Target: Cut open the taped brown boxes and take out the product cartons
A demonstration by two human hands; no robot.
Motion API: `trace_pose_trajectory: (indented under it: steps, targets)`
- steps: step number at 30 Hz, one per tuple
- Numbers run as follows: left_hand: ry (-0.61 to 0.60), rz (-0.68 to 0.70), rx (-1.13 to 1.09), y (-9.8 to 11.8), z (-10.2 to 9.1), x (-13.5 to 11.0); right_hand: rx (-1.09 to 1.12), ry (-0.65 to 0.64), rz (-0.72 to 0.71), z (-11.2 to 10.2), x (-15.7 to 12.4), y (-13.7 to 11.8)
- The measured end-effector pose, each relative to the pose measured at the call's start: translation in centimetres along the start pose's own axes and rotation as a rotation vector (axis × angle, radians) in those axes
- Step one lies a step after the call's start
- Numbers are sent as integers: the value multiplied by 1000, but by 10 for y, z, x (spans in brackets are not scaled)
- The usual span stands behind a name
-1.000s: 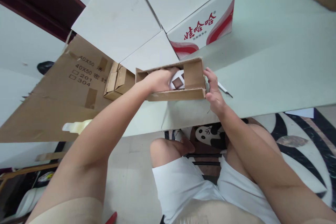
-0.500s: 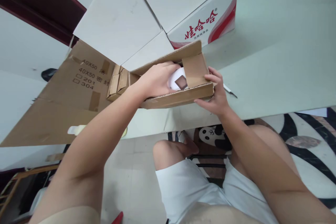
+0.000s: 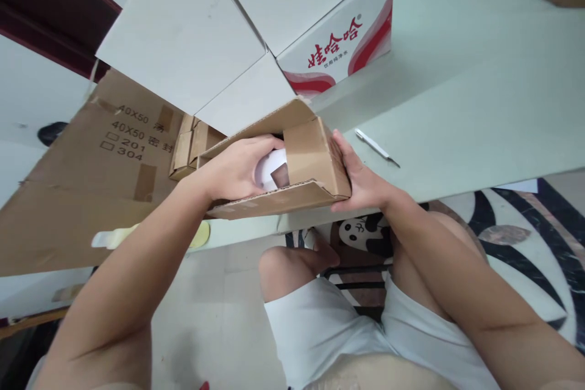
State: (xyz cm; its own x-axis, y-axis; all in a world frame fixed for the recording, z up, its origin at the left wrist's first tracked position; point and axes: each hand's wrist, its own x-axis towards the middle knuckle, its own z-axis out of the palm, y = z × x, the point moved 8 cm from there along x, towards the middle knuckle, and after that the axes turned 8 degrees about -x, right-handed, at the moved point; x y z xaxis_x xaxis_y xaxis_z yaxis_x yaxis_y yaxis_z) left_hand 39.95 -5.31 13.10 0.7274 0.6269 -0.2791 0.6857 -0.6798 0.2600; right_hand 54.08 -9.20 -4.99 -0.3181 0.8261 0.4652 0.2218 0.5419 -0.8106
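A long brown cardboard box [image 3: 274,202] lies tilted at the table's near side, its top side open. Inside it my left hand [image 3: 242,164] is wrapped round a white rounded object [image 3: 265,172], whose kind I cannot make out; a dark diamond-shaped patch shows on its end. The left fingertips are partly hidden by the box walls. My right hand [image 3: 359,183] grips the closed right end of the box, with the thumb and fingers against its end panel. Part of the white object is covered by the cardboard flap [image 3: 306,149] at that end.
White cartons [image 3: 338,49] with red lettering stand behind the box. A large brown carton [image 3: 132,134] and several small brown boxes [image 3: 183,152] are on the left. On the pale green table [image 3: 457,103] lies a white pen-like tool [image 3: 377,147] with a dark tip. A yellow roll [image 3: 200,234] sits near the edge.
The box has shifted left and nearer to me, with both hands on it. My right hand has gone from the corner flap to the end panel. The pen-like tool is now fully visible.
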Motion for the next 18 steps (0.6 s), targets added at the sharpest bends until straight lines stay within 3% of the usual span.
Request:
trace_pose_trajectory:
  steps: [5, 10, 13, 18]
  targets:
    - [-26, -46, -91, -5, 6, -1, -89, 31, -10, 2, 2, -9]
    - [-49, -95, -96, -12, 8, 14, -127, 58, 47, 7, 5, 2]
    - [18, -112, -97, -28, -13, 15, -150, 83, 83, 6, 4, 12]
    - [324, -161, -265, -65, -69, -6, -150, 130, 116, 2, -4, 29]
